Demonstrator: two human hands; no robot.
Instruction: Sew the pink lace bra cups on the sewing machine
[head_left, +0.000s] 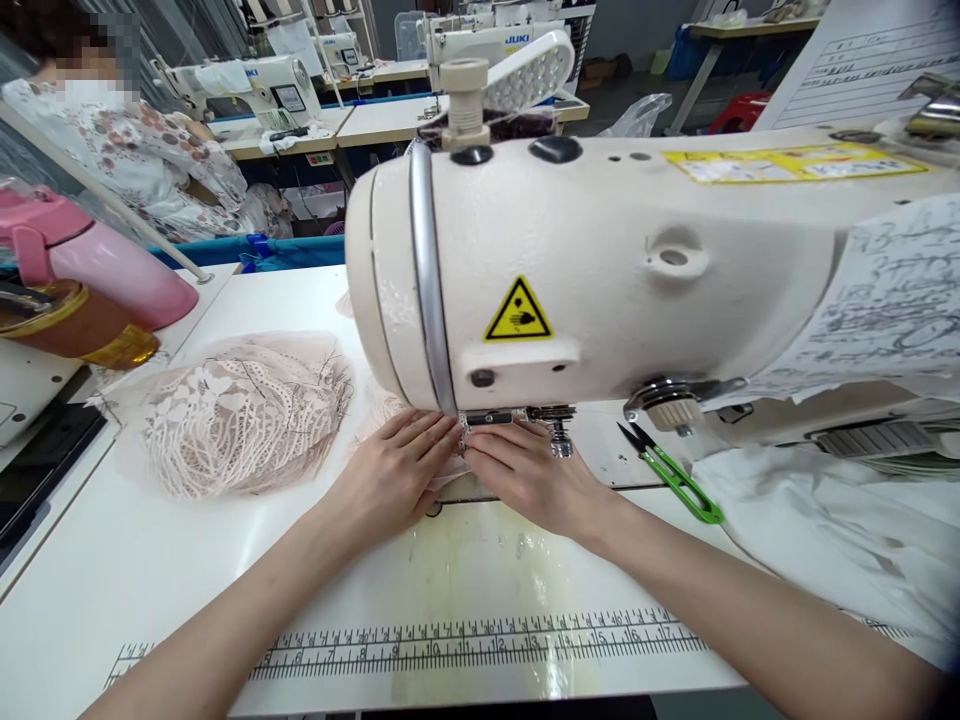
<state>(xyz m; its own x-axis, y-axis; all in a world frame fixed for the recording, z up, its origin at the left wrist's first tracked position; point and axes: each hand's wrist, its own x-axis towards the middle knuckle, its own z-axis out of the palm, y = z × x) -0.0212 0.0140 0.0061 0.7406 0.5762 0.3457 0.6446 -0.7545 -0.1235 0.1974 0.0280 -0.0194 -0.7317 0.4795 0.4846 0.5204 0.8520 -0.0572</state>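
A cream sewing machine (600,270) fills the upper middle of the head view. My left hand (390,470) lies flat, fingers stretched out, pressing a pale pink lace piece (375,412) on the table just left of the needle area. My right hand (529,475) lies beside it with fingers extended toward the presser foot (559,440), resting on the same fabric. The fingertips of both hands almost meet under the machine head. Most of the fabric under the hands is hidden.
A pile of pink lace pieces (240,415) lies to the left. Green thread snips (675,475) rest right of the needle, white cloth (825,520) beyond. A pink bottle (112,275) stands far left. A ruler strip (465,645) runs along the table's front. Another person (127,150) sits behind.
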